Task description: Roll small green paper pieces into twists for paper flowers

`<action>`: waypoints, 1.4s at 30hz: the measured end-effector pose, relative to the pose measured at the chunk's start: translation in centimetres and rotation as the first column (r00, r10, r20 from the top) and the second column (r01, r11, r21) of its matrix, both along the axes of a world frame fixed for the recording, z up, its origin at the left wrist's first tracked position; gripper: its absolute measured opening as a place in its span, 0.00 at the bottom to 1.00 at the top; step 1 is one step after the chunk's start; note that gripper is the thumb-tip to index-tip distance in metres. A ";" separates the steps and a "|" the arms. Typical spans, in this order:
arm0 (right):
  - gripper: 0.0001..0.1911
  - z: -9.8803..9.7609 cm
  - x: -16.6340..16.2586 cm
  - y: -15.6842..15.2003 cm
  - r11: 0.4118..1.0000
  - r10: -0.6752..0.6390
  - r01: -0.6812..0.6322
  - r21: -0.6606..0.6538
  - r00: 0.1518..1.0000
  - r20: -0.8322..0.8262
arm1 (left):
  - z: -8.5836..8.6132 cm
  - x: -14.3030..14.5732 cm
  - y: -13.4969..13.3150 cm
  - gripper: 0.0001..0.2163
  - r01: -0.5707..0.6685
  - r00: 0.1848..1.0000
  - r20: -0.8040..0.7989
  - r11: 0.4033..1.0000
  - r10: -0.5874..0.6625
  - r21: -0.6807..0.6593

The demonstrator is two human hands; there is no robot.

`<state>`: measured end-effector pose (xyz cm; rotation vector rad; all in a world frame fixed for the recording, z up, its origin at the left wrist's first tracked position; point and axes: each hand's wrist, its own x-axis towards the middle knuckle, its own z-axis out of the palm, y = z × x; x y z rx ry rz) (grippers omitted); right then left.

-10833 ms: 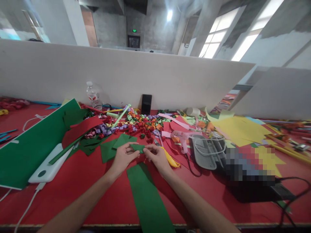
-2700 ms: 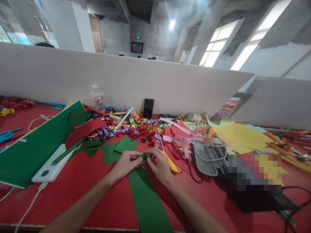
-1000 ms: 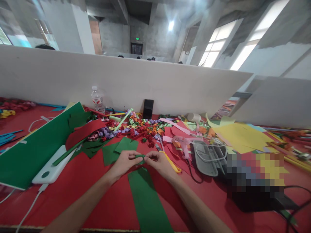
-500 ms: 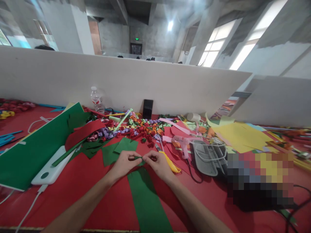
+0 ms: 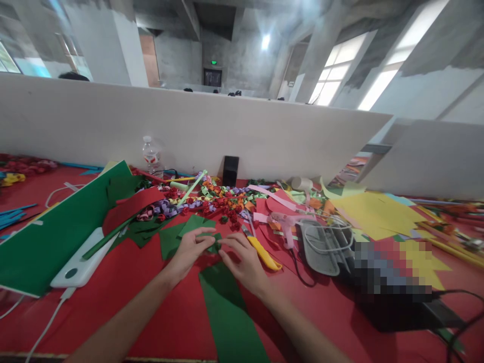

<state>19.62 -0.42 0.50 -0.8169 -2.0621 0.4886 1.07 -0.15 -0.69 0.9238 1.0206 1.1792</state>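
Left hand (image 5: 189, 249) (can't tell if gripping), right hand (image 5: 245, 259) loosely spread, both angled inward; green paper (image 5: 217, 245) between.

A small dark-green paper piece (image 5: 217, 244), partly hidden, shows beyond a flat green strip (image 5: 231, 312).

A paper-craft workshop in a raw grey concrete hall (image 5: 245, 58), with tall bright windows (image 5: 346, 55) at one o'clock. On the long red-topped worktable (image 5: 100, 297) lie small curled multicoloured paper pieces (image 5: 223, 201) at twelve and a pink plastic glue gun (image 5: 287, 229) at one. Past the low white partition panel (image 5: 264, 131), dark rounded shapes (image 5: 235, 94) are perhaps people's heads.
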 end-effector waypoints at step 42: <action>0.05 -1.0 0.4 0.8 0.989 0.043 -0.029 -0.144 0.995 0.094 | -0.8 0.1 0.2 0.17 0.091 0.991 -0.098 0.995 -0.087 0.039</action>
